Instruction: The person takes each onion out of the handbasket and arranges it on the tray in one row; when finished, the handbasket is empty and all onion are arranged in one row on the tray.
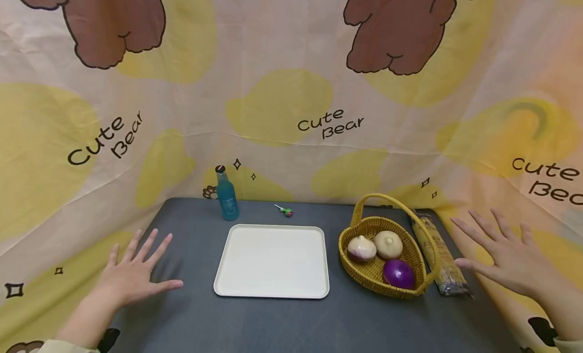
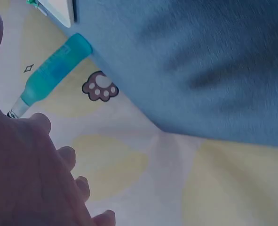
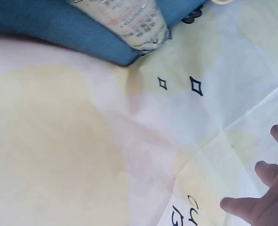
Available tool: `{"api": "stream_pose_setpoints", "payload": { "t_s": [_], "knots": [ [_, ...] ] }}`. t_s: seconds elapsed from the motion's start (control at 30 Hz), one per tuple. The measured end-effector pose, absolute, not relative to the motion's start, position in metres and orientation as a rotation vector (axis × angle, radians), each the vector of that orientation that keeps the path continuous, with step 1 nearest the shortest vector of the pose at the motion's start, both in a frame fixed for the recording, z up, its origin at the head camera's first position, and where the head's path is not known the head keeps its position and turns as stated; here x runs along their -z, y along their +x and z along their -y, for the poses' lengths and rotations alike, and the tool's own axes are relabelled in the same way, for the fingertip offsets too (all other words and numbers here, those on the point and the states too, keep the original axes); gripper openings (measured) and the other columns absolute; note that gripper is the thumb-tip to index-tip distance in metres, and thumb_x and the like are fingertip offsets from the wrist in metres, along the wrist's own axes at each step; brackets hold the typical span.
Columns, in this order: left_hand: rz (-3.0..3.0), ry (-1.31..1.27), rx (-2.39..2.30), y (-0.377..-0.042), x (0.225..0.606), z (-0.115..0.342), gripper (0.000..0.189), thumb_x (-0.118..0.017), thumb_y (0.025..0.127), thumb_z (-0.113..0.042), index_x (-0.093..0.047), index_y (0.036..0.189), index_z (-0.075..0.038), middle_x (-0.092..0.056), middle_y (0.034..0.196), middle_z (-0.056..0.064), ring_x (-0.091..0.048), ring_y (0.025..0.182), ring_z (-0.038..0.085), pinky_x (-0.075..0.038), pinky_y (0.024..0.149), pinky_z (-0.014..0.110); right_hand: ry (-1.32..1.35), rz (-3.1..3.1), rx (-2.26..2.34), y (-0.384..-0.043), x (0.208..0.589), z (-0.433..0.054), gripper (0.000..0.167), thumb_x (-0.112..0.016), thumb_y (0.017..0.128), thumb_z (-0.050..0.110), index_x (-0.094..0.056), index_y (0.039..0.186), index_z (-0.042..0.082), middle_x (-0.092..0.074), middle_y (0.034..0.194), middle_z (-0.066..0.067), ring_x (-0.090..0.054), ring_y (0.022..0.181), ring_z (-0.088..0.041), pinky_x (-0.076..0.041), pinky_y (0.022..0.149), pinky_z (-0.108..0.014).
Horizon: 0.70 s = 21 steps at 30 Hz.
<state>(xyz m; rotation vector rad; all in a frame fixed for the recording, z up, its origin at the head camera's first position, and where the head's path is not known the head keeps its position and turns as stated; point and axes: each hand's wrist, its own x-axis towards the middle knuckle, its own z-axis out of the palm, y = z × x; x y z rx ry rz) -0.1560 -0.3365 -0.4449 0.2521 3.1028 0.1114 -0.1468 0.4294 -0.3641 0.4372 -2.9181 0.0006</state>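
Note:
My left hand [image 1: 132,277] hovers over the left side of the dark table with its fingers spread, holding nothing. My right hand [image 1: 512,257] is held out at the table's right edge, fingers also spread and touching nothing. Nearest to it lies a long clear packet [image 1: 442,257] of yellowish contents. Beside that stands a woven basket [image 1: 364,282] with a tall handle. Inside are two whitish bulb-shaped vegetables, one purple-tinged [image 1: 362,248] and one plain [image 1: 388,244], plus a shiny purple onion-like one [image 1: 399,274]. A white rectangular tray [image 1: 272,262] lies mid-table.
At the back left stands a blue bottle [image 1: 227,196] with a dark cap. A small lollipop [image 1: 285,211] in a green wrapper lies behind the tray. A printed bear cloth [image 1: 273,110] hangs behind and on both sides of the table [image 1: 273,325].

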Motion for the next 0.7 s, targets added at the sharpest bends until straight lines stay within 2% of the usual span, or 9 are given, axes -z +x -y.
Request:
{"api": "stream_pose_setpoints", "payload": {
  "t_s": [0.13,0.23,0.4,0.43,0.47,0.53,0.57,0.63,0.7],
  "knots": [
    [-3.103,0.279,-0.187,-0.158,0.453,0.33,0.114,-0.059,0.081,-0.08,0.003,0.163,-0.032,-0.006,0.169,0.021,0.013,0.153,0.048,0.004,0.109,0.082,0.443,2.912,-0.245,-0.147,0.358,-0.425,0.086,-0.068,0.095,0.042,-0.016,0.163,0.035,-0.009,0.17,-0.014,0.011,0.154,-0.044,0.014,0.108,-0.08],
    [-3.085,0.293,-0.249,-0.16,0.458,0.324,0.113,-0.062,0.081,-0.077,0.0,0.164,-0.032,-0.012,0.168,0.022,0.004,0.153,0.051,-0.001,0.109,0.082,0.437,2.871,-0.457,-0.148,0.355,-0.421,0.081,-0.069,0.096,0.033,-0.022,0.162,0.034,-0.02,0.167,-0.019,-0.01,0.152,-0.052,-0.007,0.108,-0.083],
    [-3.05,0.321,-0.385,-0.163,0.467,0.316,0.114,-0.067,0.081,-0.072,-0.003,0.164,-0.028,-0.018,0.166,0.024,-0.006,0.151,0.054,-0.01,0.107,0.083,0.461,2.8,-0.546,-0.149,0.352,-0.413,0.075,-0.068,0.097,0.027,-0.028,0.161,0.029,-0.031,0.162,-0.023,-0.031,0.14,-0.059,-0.021,0.104,-0.082],
    [-3.046,0.326,-0.412,-0.163,0.468,0.315,0.115,-0.068,0.081,-0.072,-0.004,0.164,-0.026,-0.019,0.166,0.024,-0.008,0.151,0.055,-0.012,0.106,0.084,0.46,2.783,-0.546,-0.149,0.352,-0.412,0.075,-0.069,0.097,0.026,-0.03,0.16,0.028,-0.034,0.16,-0.024,-0.037,0.137,-0.058,-0.028,0.103,-0.077],
    [-3.047,0.328,-0.44,-0.162,0.47,0.313,0.116,-0.069,0.081,-0.071,-0.004,0.165,-0.025,-0.019,0.166,0.025,-0.009,0.15,0.055,-0.013,0.105,0.084,0.457,2.762,-0.547,-0.149,0.352,-0.41,0.074,-0.069,0.096,0.025,-0.032,0.16,0.027,-0.038,0.157,-0.024,-0.043,0.132,-0.055,-0.037,0.103,-0.068],
    [-3.053,0.329,-0.49,-0.163,0.473,0.311,0.117,-0.07,0.08,-0.069,-0.005,0.165,-0.021,-0.02,0.165,0.025,-0.01,0.15,0.055,-0.015,0.105,0.084,0.452,2.698,-0.553,-0.149,0.352,-0.407,0.072,-0.072,0.094,0.02,-0.037,0.158,0.025,-0.049,0.15,-0.022,-0.058,0.125,-0.032,-0.049,0.1,-0.041],
    [-3.059,0.333,-0.514,-0.163,0.475,0.31,0.117,-0.071,0.08,-0.068,-0.007,0.164,-0.018,-0.021,0.165,0.024,-0.012,0.15,0.055,-0.016,0.105,0.083,0.457,2.657,-0.566,-0.148,0.352,-0.405,0.072,-0.073,0.093,0.017,-0.04,0.156,0.023,-0.053,0.147,-0.018,-0.059,0.122,-0.019,-0.05,0.095,-0.027],
    [-3.074,0.342,-0.552,-0.164,0.478,0.306,0.117,-0.073,0.08,-0.068,-0.012,0.164,-0.014,-0.024,0.165,0.023,-0.015,0.15,0.054,-0.018,0.106,0.082,0.48,2.557,-0.594,-0.148,0.352,-0.4,0.071,-0.076,0.089,0.009,-0.047,0.153,0.019,-0.058,0.142,-0.003,-0.057,0.113,0.004,-0.044,0.081,-0.006],
    [-3.086,0.345,-0.587,-0.166,0.482,0.302,0.116,-0.074,0.079,-0.067,-0.016,0.163,-0.01,-0.027,0.164,0.022,-0.019,0.15,0.052,-0.019,0.109,0.079,0.519,2.455,-0.633,-0.148,0.351,-0.395,0.069,-0.077,0.086,0.0,-0.052,0.149,0.015,-0.059,0.136,0.013,-0.051,0.107,0.018,-0.04,0.084,0.002]
  ]
}}
